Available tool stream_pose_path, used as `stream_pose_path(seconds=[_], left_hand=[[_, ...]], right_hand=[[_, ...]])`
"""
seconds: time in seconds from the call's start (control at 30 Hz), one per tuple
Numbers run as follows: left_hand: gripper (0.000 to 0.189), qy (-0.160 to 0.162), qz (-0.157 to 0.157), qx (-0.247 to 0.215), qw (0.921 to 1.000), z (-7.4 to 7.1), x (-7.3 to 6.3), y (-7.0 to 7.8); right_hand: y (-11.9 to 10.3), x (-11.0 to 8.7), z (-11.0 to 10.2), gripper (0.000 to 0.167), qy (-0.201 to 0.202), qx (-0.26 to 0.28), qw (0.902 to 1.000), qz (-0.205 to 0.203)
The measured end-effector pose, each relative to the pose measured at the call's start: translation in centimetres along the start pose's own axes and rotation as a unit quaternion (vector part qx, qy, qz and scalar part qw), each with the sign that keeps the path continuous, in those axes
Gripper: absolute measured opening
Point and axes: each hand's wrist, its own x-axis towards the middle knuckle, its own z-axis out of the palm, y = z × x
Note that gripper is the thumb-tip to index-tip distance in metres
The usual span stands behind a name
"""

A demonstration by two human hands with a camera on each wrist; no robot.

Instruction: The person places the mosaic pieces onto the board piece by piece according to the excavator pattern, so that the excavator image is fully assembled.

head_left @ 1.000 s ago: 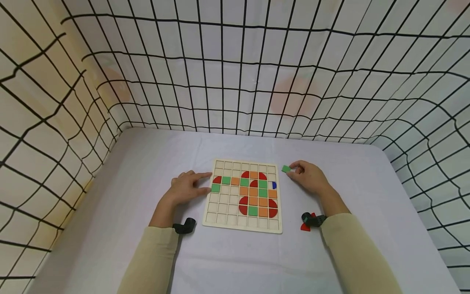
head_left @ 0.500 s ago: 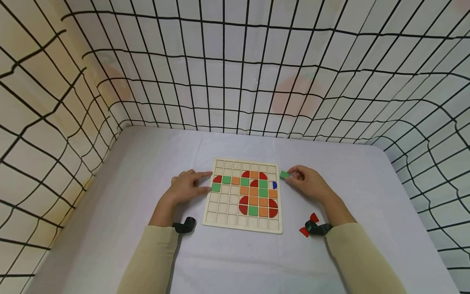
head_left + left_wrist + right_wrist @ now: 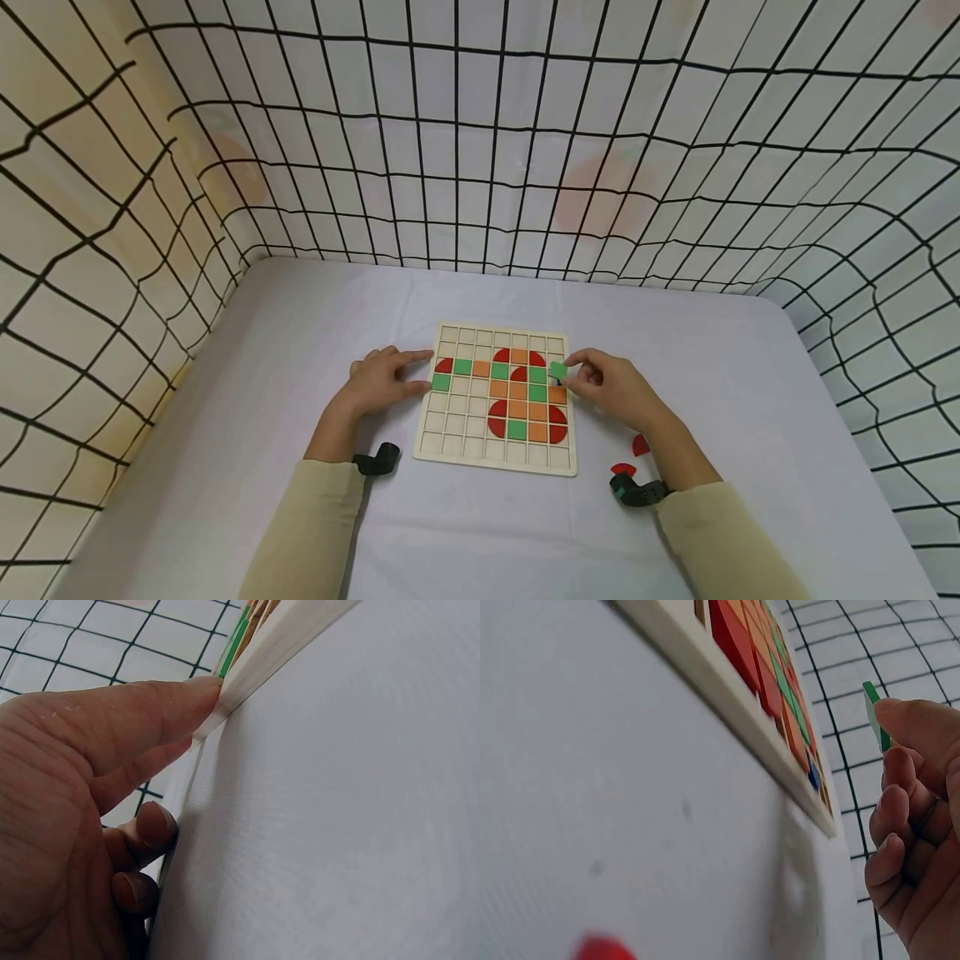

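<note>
My right hand [image 3: 617, 385] pinches a green square tile [image 3: 558, 370] by one edge, between thumb and fingers. The tile hangs over the right side of a pale gridded board [image 3: 454, 427], partly covering a small blue piece [image 3: 814, 775] set in the grid. In the right wrist view the tile [image 3: 876, 716] is tilted and clear of the board. My left hand [image 3: 381, 382] touches the board's left edge with thumb and index finger extended. Red rounded pieces and orange and green squares fill several cells of the board.
Two loose red quarter-round pieces, one a red piece [image 3: 641, 445] by my right forearm, the other a red piece [image 3: 623, 469] beside the right wrist camera [image 3: 637, 490], lie on the white cloth [image 3: 480, 533]. Black wire mesh [image 3: 491, 179] encloses the table's back and sides.
My right hand has carried the green tile left and toward me, from beside the board to over its right edge. The left hand and the board have stayed put.
</note>
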Motion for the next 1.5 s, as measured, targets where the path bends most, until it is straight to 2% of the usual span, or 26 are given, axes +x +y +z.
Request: stream_pose_path(seconds=[0.17,0.6,0.83,0.97,1.23,1.5], left_hand=[[0.060,0.002,0.002,-0.002,1.0000,0.0,0.0,0.0],[0.060,0.005,-0.003,-0.004,1.0000,0.0,-0.1,0.0],[0.059,0.005,0.001,0.000,1.0000,0.0,0.0,-0.1],[0.059,0.007,0.003,-0.003,1.0000,0.0,0.0,-0.1],[0.059,0.006,0.004,-0.004,1.0000,0.0,-0.1,-0.1],[0.059,0.005,0.008,-0.008,0.9999,-0.1,-0.1,0.0]], right_hand=[[-1.7,-0.4,1.2,0.031,-0.011,0.004,0.9999,-0.003],[-6.5,-0.4,6.1,0.025,-0.036,-0.008,0.9944,-0.099],[-9.9,0.1,8.6,0.026,-0.056,-0.056,0.9934,-0.083],[-11.1,0.7,9.9,0.025,-0.058,-0.080,0.9912,-0.088],[-11.9,1.8,11.8,0.025,-0.066,-0.104,0.9883,-0.090],[-12.1,2.1,12.2,0.028,-0.061,-0.135,0.9857,-0.080]])
